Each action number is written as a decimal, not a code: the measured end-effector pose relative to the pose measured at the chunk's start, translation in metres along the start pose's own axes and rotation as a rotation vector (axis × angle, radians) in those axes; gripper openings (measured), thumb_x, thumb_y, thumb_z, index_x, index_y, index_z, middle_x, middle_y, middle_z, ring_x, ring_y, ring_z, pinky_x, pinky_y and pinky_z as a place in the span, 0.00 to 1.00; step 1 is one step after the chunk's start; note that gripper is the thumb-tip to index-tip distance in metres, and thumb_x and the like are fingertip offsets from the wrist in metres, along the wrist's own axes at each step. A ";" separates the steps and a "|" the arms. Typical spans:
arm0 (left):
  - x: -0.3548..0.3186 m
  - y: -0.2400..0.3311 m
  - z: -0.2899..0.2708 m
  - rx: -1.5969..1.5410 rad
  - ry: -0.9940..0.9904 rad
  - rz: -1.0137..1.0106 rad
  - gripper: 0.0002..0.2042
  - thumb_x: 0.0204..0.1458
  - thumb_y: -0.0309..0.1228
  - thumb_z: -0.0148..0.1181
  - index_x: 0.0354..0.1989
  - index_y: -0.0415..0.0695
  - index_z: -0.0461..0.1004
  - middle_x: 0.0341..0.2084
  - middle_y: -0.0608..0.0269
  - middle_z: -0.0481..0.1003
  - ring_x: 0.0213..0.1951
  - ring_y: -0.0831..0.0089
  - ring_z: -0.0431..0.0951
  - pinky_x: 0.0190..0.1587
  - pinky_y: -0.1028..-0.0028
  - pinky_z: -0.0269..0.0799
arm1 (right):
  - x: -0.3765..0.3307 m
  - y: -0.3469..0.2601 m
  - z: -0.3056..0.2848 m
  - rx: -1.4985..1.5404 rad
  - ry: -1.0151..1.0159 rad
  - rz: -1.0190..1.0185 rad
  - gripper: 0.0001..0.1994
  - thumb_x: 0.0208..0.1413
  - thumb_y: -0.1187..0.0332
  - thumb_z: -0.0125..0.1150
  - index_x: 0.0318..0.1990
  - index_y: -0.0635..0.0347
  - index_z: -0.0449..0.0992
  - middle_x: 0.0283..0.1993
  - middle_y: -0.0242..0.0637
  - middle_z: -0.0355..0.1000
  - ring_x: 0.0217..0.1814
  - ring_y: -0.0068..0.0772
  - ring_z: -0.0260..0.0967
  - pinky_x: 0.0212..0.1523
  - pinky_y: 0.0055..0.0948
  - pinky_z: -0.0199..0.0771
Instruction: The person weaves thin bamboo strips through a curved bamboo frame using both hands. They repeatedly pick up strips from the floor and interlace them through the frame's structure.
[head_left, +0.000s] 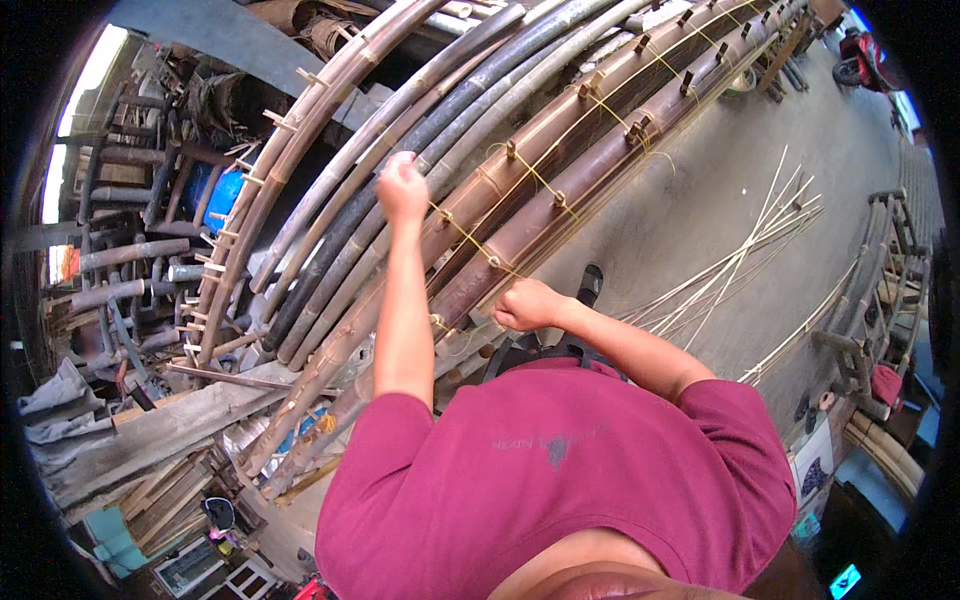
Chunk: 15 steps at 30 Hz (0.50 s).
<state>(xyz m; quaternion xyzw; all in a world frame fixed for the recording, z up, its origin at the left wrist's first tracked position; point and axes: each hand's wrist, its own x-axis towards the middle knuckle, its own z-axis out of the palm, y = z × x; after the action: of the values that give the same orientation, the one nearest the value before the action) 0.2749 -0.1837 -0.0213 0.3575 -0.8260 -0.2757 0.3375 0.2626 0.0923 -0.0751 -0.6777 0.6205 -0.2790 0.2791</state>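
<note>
Thin strip (468,240) stretched between raised left hand (401,187) and right hand (524,305).

I pull a thin yellow strip (470,238) tight between my hands. It runs slanted across the long brown bamboo poles (560,190). The poles lie side by side, touching, with small pegs sticking up and more strip tied around them.

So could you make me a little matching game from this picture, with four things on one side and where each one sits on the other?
Things:
1. left hand
2. right hand
3. loose pale thin bamboo strips
4. blue plastic drum

Places:
A. spread on the grey floor
B. behind the poles, at the left
C. raised, fist around the yellow binding strip
D. low on the brown bamboo poles

Pairs: 1-C, 2-D, 3-A, 4-B
</note>
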 end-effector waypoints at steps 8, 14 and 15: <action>-0.033 0.000 -0.069 0.144 -0.231 -0.076 0.18 0.59 0.38 0.52 0.50 0.36 0.72 0.38 0.41 0.78 0.43 0.47 0.78 0.46 0.55 0.72 | 0.010 -0.063 0.030 0.452 -0.163 0.061 0.14 0.58 0.59 0.56 0.43 0.59 0.76 0.41 0.46 0.76 0.46 0.42 0.74 0.48 0.39 0.73; -0.165 -0.029 -0.141 0.162 -0.512 -0.100 0.11 0.58 0.32 0.47 0.38 0.37 0.73 0.34 0.36 0.76 0.40 0.39 0.76 0.43 0.50 0.71 | 0.043 -0.087 0.066 1.757 0.527 0.688 0.15 0.66 0.56 0.45 0.40 0.57 0.74 0.36 0.33 0.74 0.39 0.26 0.71 0.42 0.27 0.70; -0.178 -0.007 -0.136 0.190 -0.550 -0.189 0.10 0.58 0.30 0.49 0.41 0.37 0.71 0.36 0.36 0.76 0.42 0.41 0.77 0.45 0.53 0.72 | 0.059 -0.080 0.073 1.603 0.874 0.570 0.16 0.66 0.56 0.44 0.38 0.57 0.73 0.35 0.32 0.73 0.37 0.26 0.70 0.40 0.27 0.69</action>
<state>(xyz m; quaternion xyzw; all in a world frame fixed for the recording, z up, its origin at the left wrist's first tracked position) 0.4719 -0.0789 -0.0056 0.3744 -0.8716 -0.3140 0.0393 0.3746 0.0416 -0.0661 0.0558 0.4357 -0.7710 0.4611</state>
